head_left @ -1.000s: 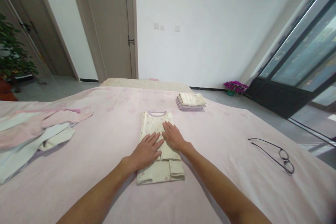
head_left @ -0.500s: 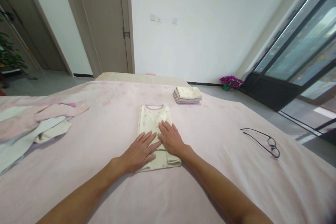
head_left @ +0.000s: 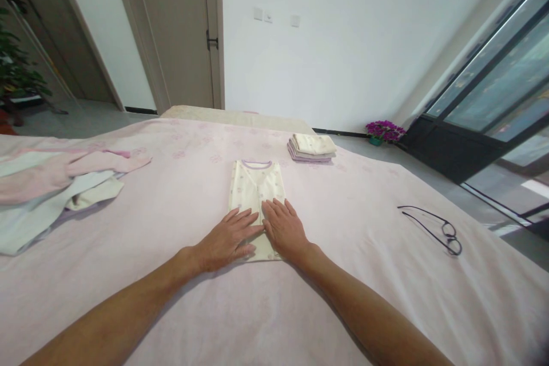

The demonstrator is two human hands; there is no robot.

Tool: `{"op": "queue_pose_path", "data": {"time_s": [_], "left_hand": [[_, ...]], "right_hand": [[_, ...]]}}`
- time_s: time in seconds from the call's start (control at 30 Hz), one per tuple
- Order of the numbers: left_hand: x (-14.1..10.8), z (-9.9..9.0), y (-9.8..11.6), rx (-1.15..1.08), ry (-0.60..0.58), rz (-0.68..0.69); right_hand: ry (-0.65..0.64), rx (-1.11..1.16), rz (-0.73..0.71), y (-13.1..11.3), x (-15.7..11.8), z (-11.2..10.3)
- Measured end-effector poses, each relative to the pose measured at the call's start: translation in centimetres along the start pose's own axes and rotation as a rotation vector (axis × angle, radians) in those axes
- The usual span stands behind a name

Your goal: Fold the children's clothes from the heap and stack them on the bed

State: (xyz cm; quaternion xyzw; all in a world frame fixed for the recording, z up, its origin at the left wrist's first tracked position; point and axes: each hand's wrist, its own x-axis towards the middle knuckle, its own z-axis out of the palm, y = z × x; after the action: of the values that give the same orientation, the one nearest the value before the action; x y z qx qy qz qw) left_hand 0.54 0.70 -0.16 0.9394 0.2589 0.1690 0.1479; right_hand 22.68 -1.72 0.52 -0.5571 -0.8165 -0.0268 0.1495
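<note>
Left hand [head_left: 226, 240] and right hand [head_left: 284, 230] rest on the folded shirt [head_left: 253, 184] — each grip spread flat, grasping nothing — with a clothes stack [head_left: 312, 148] beyond the shirt, rightward.

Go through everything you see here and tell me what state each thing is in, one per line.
Cream shirt: folded, lying flat, neckline away from the person
Left hand: palm down on the shirt
Right hand: palm down on the shirt
Clothes stack: folded, piled
Loose clothes: unfolded, heaped
Glasses: arms unfolded
Pink cover: spread out, creased at right
Brown door: closed
Purple flowers: in bloom
</note>
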Motion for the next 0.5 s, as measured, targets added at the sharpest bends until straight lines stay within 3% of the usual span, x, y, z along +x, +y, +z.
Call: {"op": "queue_pose_path", "data": {"time_s": [0.13,0.23,0.33,0.5], "left_hand": [[-0.4,-0.6,-0.4,-0.300,0.337,-0.203],[-0.5,-1.3,-0.9,-0.350,0.541,-0.298],[-0.5,-1.6,-1.4,-0.282,0.628,-0.324],[-0.5,-1.3,-1.9,-0.179,0.639,-0.311]], "right_hand": [[-0.018,0.067,-0.089,0.0,-0.7,-0.5],[0.006,0.156,-0.161,0.2,-1.1,-0.6],[0.087,0.273,-0.161,0.9,-1.3,-0.3],[0.255,0.395,-0.026,1.9,-1.1,0.0]]}}
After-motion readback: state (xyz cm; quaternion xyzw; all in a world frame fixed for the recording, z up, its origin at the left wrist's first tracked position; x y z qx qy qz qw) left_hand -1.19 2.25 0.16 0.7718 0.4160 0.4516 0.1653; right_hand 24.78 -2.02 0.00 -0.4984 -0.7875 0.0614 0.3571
